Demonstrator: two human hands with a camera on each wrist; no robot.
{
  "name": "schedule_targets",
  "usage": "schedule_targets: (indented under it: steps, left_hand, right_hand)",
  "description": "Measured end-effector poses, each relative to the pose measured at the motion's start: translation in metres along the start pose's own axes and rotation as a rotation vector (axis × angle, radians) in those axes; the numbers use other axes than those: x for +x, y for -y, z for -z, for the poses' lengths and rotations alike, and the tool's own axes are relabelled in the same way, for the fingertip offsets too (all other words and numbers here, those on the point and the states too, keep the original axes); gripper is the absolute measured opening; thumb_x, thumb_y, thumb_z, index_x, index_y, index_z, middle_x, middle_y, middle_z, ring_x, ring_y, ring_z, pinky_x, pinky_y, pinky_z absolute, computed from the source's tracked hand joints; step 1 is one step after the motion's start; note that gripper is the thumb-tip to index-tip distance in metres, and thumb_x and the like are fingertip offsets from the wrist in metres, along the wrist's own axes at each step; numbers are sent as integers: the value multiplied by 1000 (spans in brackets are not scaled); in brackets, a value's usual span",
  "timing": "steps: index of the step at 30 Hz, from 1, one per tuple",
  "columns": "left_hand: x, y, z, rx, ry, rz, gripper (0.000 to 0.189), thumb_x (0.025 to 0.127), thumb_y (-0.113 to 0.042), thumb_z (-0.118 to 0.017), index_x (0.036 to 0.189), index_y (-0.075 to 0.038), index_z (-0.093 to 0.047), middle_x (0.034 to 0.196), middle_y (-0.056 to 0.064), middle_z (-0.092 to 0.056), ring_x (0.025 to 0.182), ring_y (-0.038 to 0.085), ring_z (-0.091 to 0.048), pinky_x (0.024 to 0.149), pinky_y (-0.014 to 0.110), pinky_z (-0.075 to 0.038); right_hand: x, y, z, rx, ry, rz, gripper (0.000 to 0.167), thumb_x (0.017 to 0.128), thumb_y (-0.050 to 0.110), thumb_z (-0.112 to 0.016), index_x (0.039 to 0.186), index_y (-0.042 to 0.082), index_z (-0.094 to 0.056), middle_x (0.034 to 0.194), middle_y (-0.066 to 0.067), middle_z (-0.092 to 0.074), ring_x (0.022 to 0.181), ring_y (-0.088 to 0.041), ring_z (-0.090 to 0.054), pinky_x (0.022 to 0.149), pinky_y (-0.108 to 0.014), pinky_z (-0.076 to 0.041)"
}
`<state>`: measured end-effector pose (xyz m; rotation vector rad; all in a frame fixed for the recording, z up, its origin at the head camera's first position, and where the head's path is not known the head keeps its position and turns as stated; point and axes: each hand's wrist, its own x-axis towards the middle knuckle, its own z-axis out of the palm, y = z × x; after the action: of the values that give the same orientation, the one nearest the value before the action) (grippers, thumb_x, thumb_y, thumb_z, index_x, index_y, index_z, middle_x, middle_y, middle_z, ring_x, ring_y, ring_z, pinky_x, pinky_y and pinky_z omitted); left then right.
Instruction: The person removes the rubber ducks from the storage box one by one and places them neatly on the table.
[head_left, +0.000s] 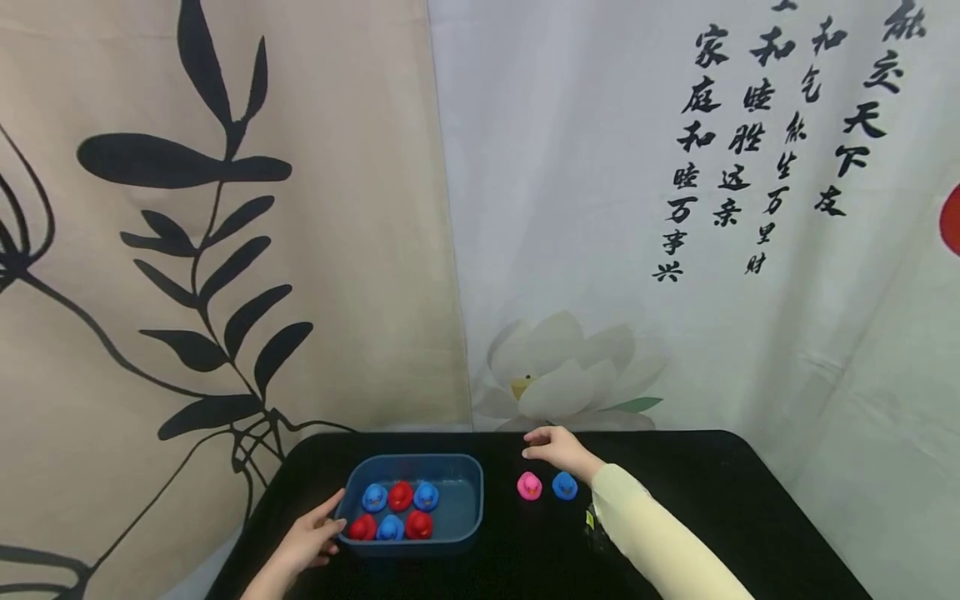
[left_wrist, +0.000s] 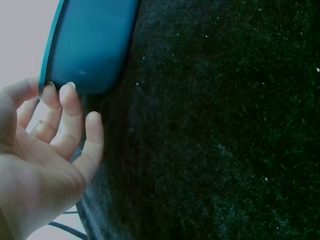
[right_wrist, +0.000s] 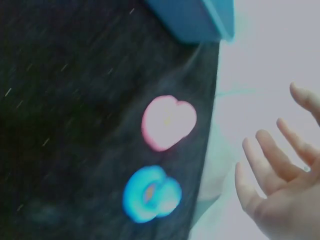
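Observation:
My left hand (head_left: 306,534) holds the left end of a blue tray (head_left: 481,500). In the left wrist view, thumb and fingertips pinch the rim of the tray (left_wrist: 85,45). Inside the tray sit several small rubber ducks, among them a red duck (head_left: 401,496) and a blue duck (head_left: 374,497). To the tray's right a pink duck (head_left: 529,486) and another blue duck (head_left: 565,486) stand on the black table. Above and behind these two hovers my right hand (head_left: 561,450), holding nothing. Its fingers spread loosely in the right wrist view, apart from the pink duck (right_wrist: 165,122).
The black table (head_left: 675,467) has rounded far corners and meets a printed cloth backdrop (head_left: 375,250) with plants and writing. A small dark item with a yellow-green mark (head_left: 590,520) shows by the right sleeve (head_left: 660,533), partly hidden.

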<state>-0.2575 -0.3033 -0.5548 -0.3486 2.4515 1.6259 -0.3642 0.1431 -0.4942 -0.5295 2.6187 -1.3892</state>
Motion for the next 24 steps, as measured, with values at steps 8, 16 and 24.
schedule_targets:
  steps: [8,16,24]
  left_hand:
    - [-2,2,2,-5,-34,9,62,93,-20,-59,149,-6,-35,84,11,-56,72,25,-60,65,40,-53]
    - [-3,4,6,-21,-9,-7,63,93,-21,-59,149,-5,-33,82,10,-58,71,24,-60,65,39,-52]
    - [-4,3,2,-30,7,-22,62,94,-21,-58,149,-6,-34,84,10,-57,73,25,-60,65,39,-52]
  right_hand:
    - [23,41,-34,57,255,58,34,90,22,-69,120,6,-65,116,-12,-66,104,-26,-63,85,-51,-50]
    - [36,58,-66,149,427,47,35,90,21,-69,123,10,-65,116,-4,-66,102,-19,-64,91,-48,-49]
    - [41,54,-94,283,584,-23,36,92,12,-65,126,2,-61,125,-17,-61,107,-24,-62,97,-57,-42]
